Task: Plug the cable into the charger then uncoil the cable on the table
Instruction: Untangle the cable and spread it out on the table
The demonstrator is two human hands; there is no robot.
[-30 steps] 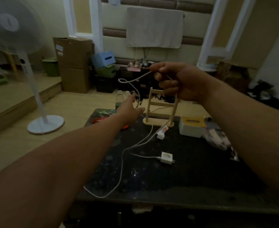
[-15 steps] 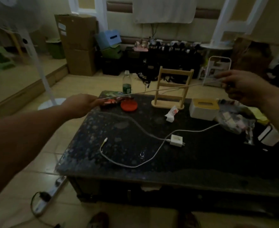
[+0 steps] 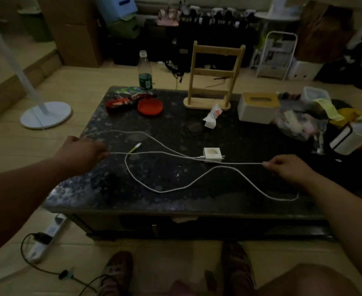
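Hands have dropped since half a second ago: then the stretch of cable between them hung in the air at the height of the wooden rack, now it runs low over the table (image 3: 197,201). The left hand (image 3: 80,153) sits at the table's left edge, fingers closed in a pinch on the white cable (image 3: 165,191); the right hand (image 3: 286,167) sits toward the right side, thumb and fingers pressed together on the same cable. The span they hold is nearly straight, its long axis running left to right across the tabletop, passing just in front of the charger (image 3: 212,154). The camera has also tipped down, so the person's feet and a power strip (image 3: 47,236) on the floor now show.

The charger, a white block, lies flat near the middle of the table, prongs pointing right and the cable's plug seated in its left face, much where it lay before. Slack cable snakes over the dark surface: one loop sweeps from the charger back toward the left hand, another dips toward the near edge and curls round at the right. The free end, with its yellow-green connector (image 3: 135,147), lies left of the charger and points up and to the right. A wooden rack (image 3: 214,75), a red lid (image 3: 150,106) and a tissue box (image 3: 258,107) stand along the far side.
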